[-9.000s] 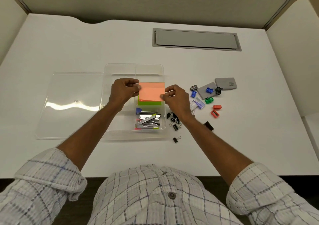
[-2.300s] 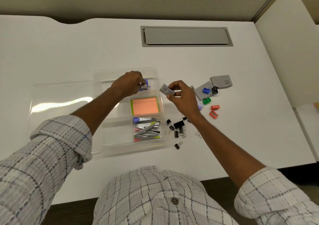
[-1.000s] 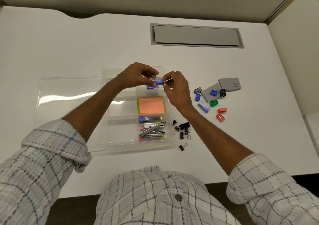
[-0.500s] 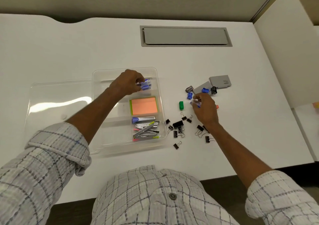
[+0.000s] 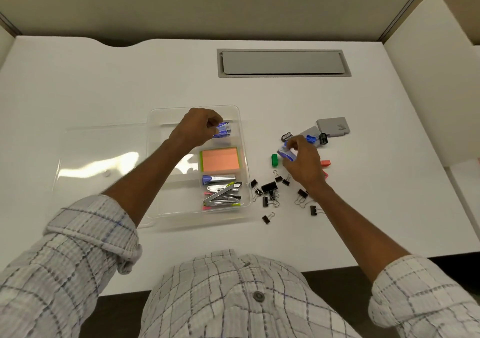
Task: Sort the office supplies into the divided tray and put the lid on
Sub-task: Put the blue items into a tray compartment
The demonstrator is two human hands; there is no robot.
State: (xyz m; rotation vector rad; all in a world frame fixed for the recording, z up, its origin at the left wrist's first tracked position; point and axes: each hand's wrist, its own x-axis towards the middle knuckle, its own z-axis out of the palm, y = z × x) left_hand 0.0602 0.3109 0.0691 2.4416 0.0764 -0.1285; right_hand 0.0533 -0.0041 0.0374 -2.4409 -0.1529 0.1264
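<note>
At frame centre, the left hand (image 5: pixel 197 128) pinches a blue staple box (image 5: pixel 222 130) in the upper right compartment of the clear divided tray (image 5: pixel 245 171). To its right, the right hand (image 5: pixel 304 163) grips a second staple box (image 5: pixel 285 154) near binder clips (image 5: pixel 269 187) scattered on the surface (image 5: pixel 363 208). The lid (image 5: pixel 104 156) lies left of the tray.

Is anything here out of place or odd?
Nothing damaged. The green sharpener lies alone beside the tray, apart from the other sharpeners, and the black binder clips lie scattered on the desk.
</note>
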